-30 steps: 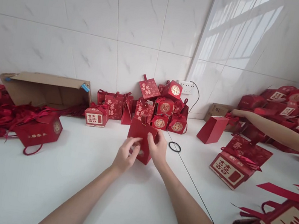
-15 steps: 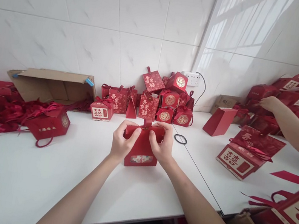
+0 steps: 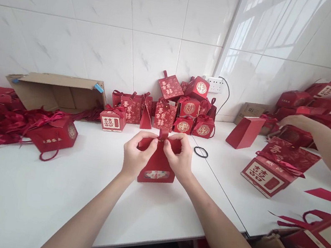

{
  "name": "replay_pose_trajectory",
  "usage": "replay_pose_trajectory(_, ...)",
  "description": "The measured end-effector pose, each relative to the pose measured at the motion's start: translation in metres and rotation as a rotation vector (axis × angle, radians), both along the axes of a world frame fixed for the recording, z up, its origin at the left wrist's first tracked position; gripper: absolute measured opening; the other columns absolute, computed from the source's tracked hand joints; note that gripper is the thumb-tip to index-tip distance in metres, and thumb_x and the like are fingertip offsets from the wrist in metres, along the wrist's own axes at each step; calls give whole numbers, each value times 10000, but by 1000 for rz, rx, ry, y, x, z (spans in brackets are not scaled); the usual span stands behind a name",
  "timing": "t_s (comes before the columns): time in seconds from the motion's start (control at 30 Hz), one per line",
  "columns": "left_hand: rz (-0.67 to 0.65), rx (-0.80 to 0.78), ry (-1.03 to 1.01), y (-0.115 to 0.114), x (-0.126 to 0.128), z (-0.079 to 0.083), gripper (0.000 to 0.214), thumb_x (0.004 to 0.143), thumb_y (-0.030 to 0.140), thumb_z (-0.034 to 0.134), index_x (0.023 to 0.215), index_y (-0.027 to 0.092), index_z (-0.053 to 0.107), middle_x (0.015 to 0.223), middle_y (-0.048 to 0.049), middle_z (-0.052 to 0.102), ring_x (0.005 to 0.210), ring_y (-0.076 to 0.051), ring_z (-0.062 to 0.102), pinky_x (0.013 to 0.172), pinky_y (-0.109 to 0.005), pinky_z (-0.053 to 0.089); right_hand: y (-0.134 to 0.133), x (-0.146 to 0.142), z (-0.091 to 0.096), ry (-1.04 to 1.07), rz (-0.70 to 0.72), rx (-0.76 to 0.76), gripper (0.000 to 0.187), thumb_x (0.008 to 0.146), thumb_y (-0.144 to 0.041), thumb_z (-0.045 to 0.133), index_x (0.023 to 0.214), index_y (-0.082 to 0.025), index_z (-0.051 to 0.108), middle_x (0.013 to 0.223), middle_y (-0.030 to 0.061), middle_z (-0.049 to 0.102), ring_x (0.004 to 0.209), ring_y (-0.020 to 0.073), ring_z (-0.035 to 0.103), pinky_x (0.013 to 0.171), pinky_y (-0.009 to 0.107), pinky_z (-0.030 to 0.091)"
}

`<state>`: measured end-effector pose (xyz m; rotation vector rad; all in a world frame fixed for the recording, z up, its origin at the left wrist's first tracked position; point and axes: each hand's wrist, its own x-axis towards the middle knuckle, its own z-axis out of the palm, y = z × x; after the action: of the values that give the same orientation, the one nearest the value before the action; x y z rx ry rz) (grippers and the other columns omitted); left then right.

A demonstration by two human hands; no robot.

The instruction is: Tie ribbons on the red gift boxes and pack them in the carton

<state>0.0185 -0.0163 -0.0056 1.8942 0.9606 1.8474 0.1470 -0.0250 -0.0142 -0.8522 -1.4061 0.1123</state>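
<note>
A red gift box [image 3: 159, 163] with a pale oval panel low on its front stands upright on the white table in front of me. My left hand [image 3: 139, 153] pinches its top edge from the left, thumb in front and fingers behind. On the other side my right hand [image 3: 179, 156] grips the same edge, its thumb near the middle. Between the two thumbs a red strap loop [image 3: 163, 134] sticks up from the box top. The back of the box is hidden.
Several finished-looking red boxes [image 3: 165, 115] are stacked by the wall. A cardboard box [image 3: 57, 85] and red ribbons [image 3: 19, 127] lie left. A black ring [image 3: 200, 152], a plain red box [image 3: 245, 132] and a double-happiness box [image 3: 262, 177] sit right. Another person's hand [image 3: 296, 120] reaches in there.
My thumbs have moved up to the top edge beside the strap loop; the box stays in place. The other person's hand has shifted lower and a little left.
</note>
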Motion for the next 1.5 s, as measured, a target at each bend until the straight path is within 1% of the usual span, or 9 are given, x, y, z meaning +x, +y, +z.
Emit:
replay_pose_trajectory(0.17,-2,-3,2,0,0,-1,67,781,245,607,803,198,648,817,-1,675,803,-136,632,760,-241,514,-2,-1,5,15,25,-83,81,772,-239,533,770,-221,454,720,-30,561,657,124,537,646,260,454)
replay_pose_trajectory(0.4,2,14,20,-1,0,-1,73,775,239,596,816,193,635,818,-6,668,802,-141,632,750,-250,518,-2,-1,6,17,51,-92,79,764,-230,524,766,-220,446,718,-30,549,643,122,523,632,257,443)
replay_pose_trajectory(0.67,-5,66,45,-4,-1,2,59,779,215,559,769,184,609,743,-4,648,714,-132,619,653,-234,505,-3,-1,5,5,47,-40,80,769,-205,521,767,-219,442,714,-34,539,643,117,516,628,251,438)
replay_pose_trajectory(0.83,-26,165,98,-6,-5,9,136,719,283,672,717,183,580,748,-5,659,718,-137,633,675,-249,519,-6,0,4,-27,75,23,84,775,-185,526,770,-215,447,707,-33,533,623,110,508,595,243,427)
replay_pose_trajectory(0.97,-29,89,109,-5,-8,13,194,742,288,672,678,192,517,761,3,678,716,-123,646,671,-233,521,-9,-1,5,-78,63,73,70,800,-193,507,772,-213,447,710,-23,530,628,113,510,593,248,430)
replay_pose_trajectory(1.07,-33,94,108,-3,-8,14,227,756,281,661,663,194,473,734,20,666,714,-114,645,660,-215,519,-8,-2,3,-104,33,109,63,808,-175,495,796,-212,446,734,-14,530,658,119,523,616,257,443)
replay_pose_trajectory(1.23,-32,160,198,-3,-8,17,70,817,234,593,778,188,629,789,12,677,758,-107,647,711,-207,523,-3,-3,-2,-127,15,227,129,811,-120,502,881,-218,456,804,4,525,734,136,534,662,281,461)
replay_pose_trajectory(1.33,-62,198,225,-5,-8,18,140,838,193,565,880,198,699,909,-10,690,854,-114,643,774,-211,519,-1,-3,-5,-156,8,298,158,819,-86,497,884,-224,457,816,14,491,774,148,514,673,296,459)
replay_pose_trajectory(1.5,-120,195,219,-5,-13,16,252,801,121,512,949,182,706,955,-31,672,913,-133,629,815,-227,519,-2,-3,-6,-204,-17,328,174,830,-58,489,889,-222,493,894,42,457,862,162,506,720,326,462)
